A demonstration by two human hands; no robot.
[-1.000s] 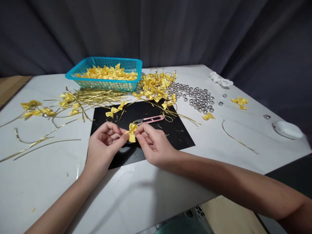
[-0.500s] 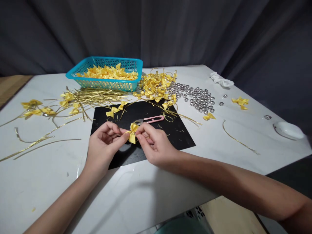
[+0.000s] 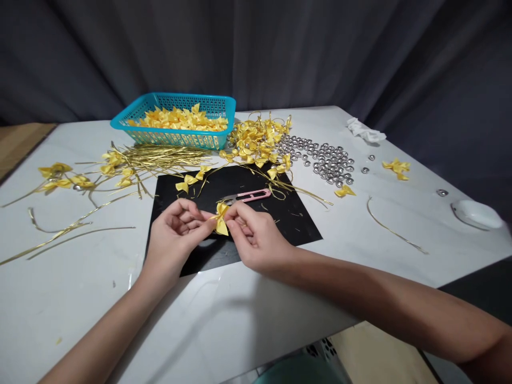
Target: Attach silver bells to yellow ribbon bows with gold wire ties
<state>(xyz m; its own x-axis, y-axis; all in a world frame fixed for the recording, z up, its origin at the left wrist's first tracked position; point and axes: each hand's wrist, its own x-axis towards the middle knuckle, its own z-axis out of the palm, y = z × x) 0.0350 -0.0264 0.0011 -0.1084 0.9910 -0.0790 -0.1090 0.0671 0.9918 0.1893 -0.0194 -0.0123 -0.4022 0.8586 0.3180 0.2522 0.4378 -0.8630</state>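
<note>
A yellow ribbon bow point(image 3: 221, 218) is held between my two hands over the black mat point(image 3: 296, 224). My left hand point(image 3: 180, 226) pinches the bow's left side between thumb and fingertips, its other fingers curled. From the right, my right hand point(image 3: 256, 232) pinches at the bow's other edge; a thin bit of gold cord seems to show by its fingers. Just behind the bow lie pink-handled thread snips point(image 3: 256, 195). Two more yellow bows point(image 3: 194, 180) rest on the mat's upper left part. What lies inside the pinching fingertips is hidden.
A blue basket point(image 3: 172, 137) full of yellow bows stands at the back. Beside it lie gold cords point(image 3: 164, 159), a pile of finished-looking bows with cords point(image 3: 256, 138) and many silver beads point(image 3: 332, 162). A white dish point(image 3: 478, 214) and crumpled tissue point(image 3: 366, 131) are at right.
The whole view has shifted slightly. The bow has tilted a little between my fingers, and my left hand has moved slightly right. Both hands keep their pinch.
</note>
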